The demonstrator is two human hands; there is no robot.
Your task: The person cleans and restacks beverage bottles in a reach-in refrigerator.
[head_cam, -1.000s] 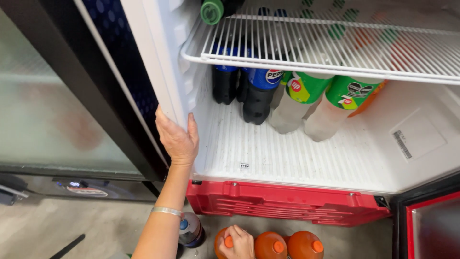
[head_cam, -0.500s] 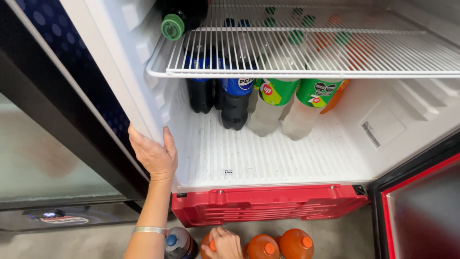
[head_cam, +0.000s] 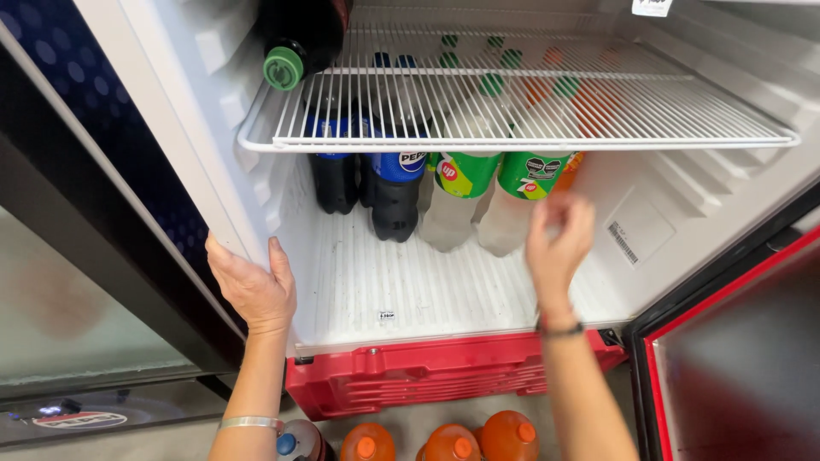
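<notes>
My left hand grips the front edge of the open fridge's left side wall. My right hand is raised inside the fridge with nothing in it, fingers loosely bent, just in front of a clear soda bottle with a green label. A second such bottle stands to its left. Dark cola bottles with blue labels stand further left on the white fridge floor. An orange bottle shows behind them.
A white wire shelf spans above the bottles, and a dark bottle with a green cap lies on it. On the floor below the red base grille stand orange bottles and a blue-capped dark bottle. The red door hangs open at right.
My right hand has left the orange bottles on the floor and risen into the fridge toward the green-labelled bottles. The view has tilted and moved closer; my left hand stays on the wall edge.
</notes>
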